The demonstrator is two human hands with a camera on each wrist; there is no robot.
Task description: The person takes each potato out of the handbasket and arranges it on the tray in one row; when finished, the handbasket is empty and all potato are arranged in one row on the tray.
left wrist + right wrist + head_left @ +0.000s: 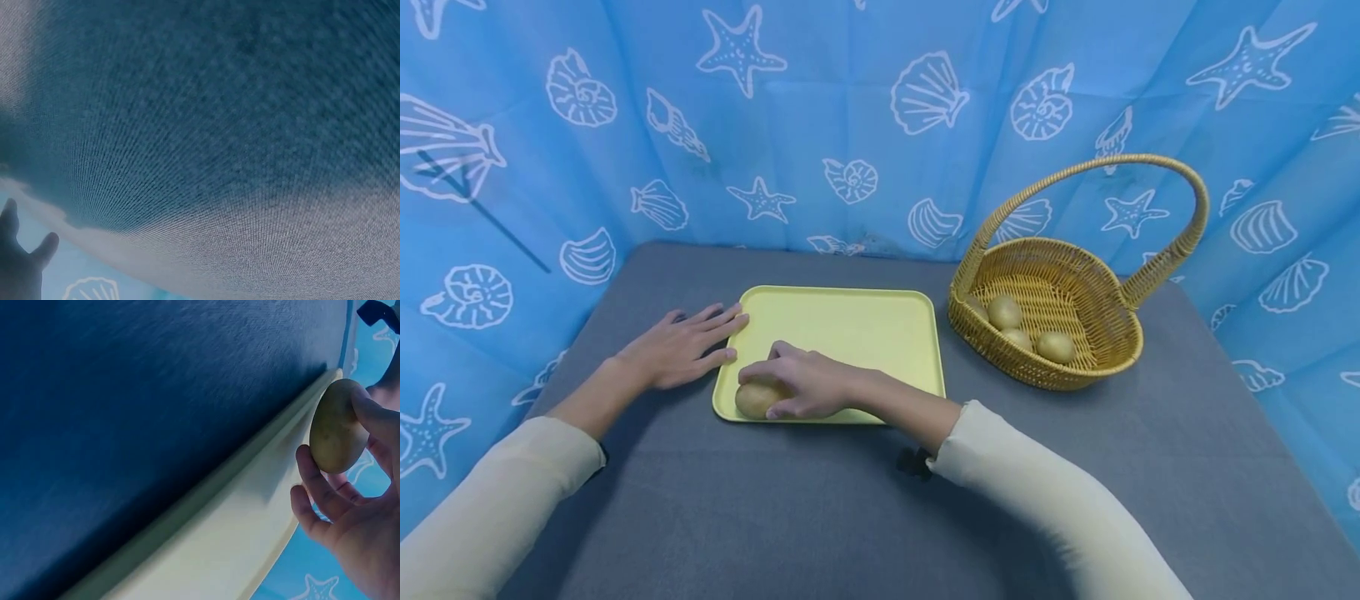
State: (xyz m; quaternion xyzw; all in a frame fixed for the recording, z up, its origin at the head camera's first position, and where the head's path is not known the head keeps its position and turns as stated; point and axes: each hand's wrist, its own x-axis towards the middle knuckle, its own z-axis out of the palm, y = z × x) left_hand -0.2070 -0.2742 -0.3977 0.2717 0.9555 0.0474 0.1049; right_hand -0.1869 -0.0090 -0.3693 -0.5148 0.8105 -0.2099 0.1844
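Note:
A potato [760, 398] is in the grip of my right hand [811, 385], at the near left corner of a yellow tray [842, 329]. In the right wrist view the thumb and fingers curl about the potato [339, 427], close to the tray's rim [250, 512]. My left hand [681, 346] lies with its fingers spread and its fingertips at the tray's left edge. Only a dark part of the left hand [22, 256] shows in the left wrist view.
Right of the tray stands a wicker basket [1120, 354] with a tall arched handle [1097, 160]; several potatoes [1004, 312] lie in it. A grey cloth [715, 508] covers the table. Behind hangs a blue curtain [827, 125] with white shells and starfish.

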